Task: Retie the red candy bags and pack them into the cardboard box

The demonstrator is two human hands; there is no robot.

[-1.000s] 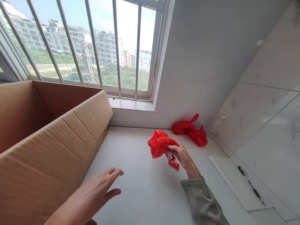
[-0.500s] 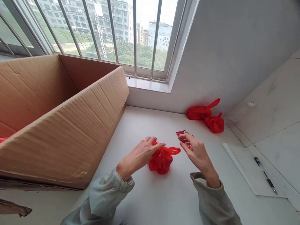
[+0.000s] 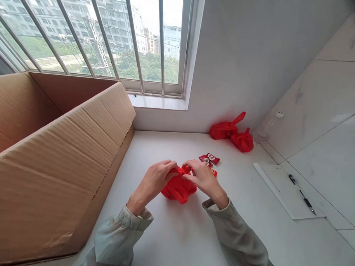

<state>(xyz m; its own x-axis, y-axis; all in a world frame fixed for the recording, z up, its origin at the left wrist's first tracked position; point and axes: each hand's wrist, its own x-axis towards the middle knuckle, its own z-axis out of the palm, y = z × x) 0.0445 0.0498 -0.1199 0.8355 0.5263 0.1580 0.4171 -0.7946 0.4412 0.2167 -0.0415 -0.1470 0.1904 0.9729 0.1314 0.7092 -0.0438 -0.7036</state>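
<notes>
A red plastic bag sits on the white table between my hands, its top gathered and crumpled. My left hand grips the left side of the bag's mouth. At the right of the mouth my right hand has its thumb and fingers closed on the bag's edge; whether a small packet is also in them I cannot make out. Just beyond the right hand lie small red printed packets, one of them partly hidden behind the hand. What the bag contains does not show.
On the left stands a large open cardboard box. Two tied red bags rest against the back wall, near a clear bottle. At right, paper sheets carry two pens. A barred window is behind.
My right hand has moved left from over the packets to the bag's mouth, uncovering the packets. The bag's top is now held from both sides. The view has shifted to the right.
</notes>
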